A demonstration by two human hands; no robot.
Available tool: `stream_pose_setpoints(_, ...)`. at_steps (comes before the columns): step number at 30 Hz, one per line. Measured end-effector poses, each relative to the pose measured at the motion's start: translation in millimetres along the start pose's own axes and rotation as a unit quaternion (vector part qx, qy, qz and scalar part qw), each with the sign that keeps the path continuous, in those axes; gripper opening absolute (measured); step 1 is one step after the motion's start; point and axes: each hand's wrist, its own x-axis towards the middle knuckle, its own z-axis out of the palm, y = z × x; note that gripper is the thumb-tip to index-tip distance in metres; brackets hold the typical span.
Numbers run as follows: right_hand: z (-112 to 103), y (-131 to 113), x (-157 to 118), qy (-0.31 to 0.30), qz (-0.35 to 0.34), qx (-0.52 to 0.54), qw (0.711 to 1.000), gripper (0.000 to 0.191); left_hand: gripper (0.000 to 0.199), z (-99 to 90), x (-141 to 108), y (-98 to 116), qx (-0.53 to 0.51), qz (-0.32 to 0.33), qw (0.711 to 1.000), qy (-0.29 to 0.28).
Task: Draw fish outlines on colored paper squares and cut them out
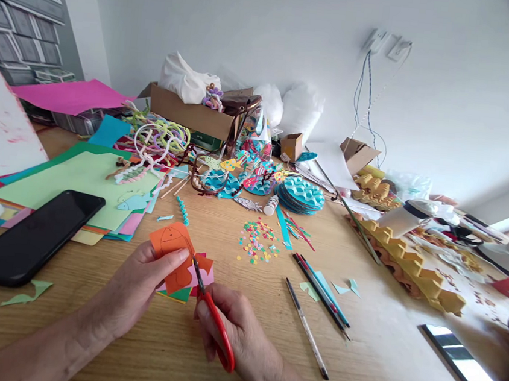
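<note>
Pinched between the thumb and fingers of my left hand (148,273) is a piece of orange paper (170,239) with a fish outline drawn on it. My right hand (231,321) grips red-handled scissors (217,326), whose blades point up and meet the right edge of the orange paper. Under the paper, several small pieces of coloured paper (203,273) in pink, red and green lie on the wooden table (129,347). Part of the orange paper is covered by my left thumb.
On the left are a black phone (34,234) and stacked coloured sheets (65,176). Confetti dots (258,242), a pen (308,329) and pencils (323,295) lie ahead and right. Egg-carton strips (405,264) and a second phone (466,376) are farther right. Wavy blue discs (299,195) sit behind.
</note>
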Motion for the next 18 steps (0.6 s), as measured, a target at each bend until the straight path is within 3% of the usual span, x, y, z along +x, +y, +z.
stream_pose_setpoints(18, 0.2, -1.7, 0.4, 0.003, -0.004, -0.041, 0.999, 0.036, 0.014, -1.0, -2.3, 2.8, 0.022, -0.015, 1.000, 0.007)
